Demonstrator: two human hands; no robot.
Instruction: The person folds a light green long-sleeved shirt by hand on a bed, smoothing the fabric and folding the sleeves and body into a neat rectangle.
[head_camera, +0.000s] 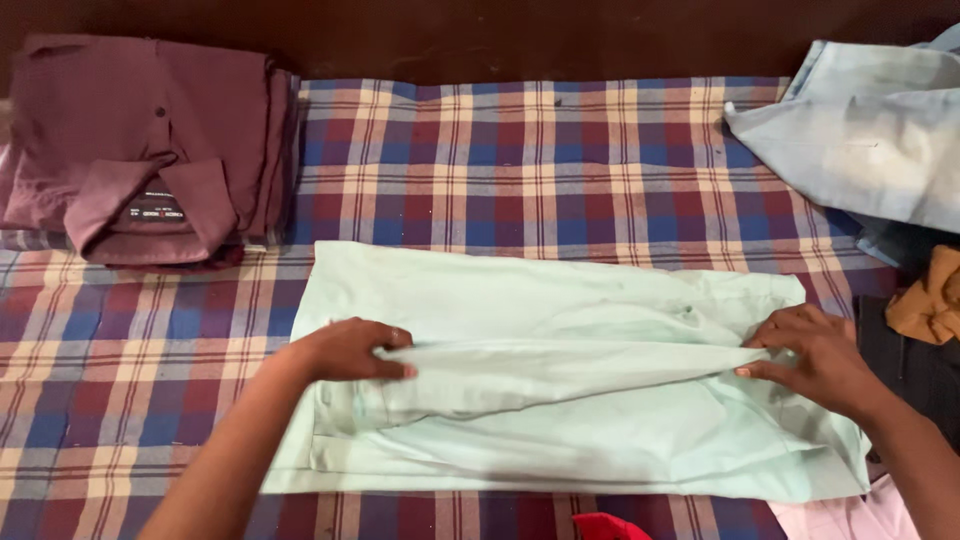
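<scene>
**Both hands pinching a fold in the pale green garment**

My left hand (350, 350) is closed in a pinch on the left end of a raised fold in the pale green garment (560, 300), thumb on top and fingers curled under the cloth. My right hand (810, 355) grips the right end of the same fold, fingertips pressed together on the fabric. The fold runs in a taut ridge between my two hands.

The garment lies spread flat across the near middle of the checked bedsheet (540, 160), its long side running left to right. At the far left sits a folded maroon shirt (150, 140), collar towards me. At the far right lies a loose light blue garment (870, 130), crumpled. Just near of it, at the right edge, a brown cloth (930, 300) rests on something dark. At the near edge, a scrap of red cloth (605, 527) and a pink cloth (850, 515) peek out.

I see no boxes, baskets or other containers here.
</scene>
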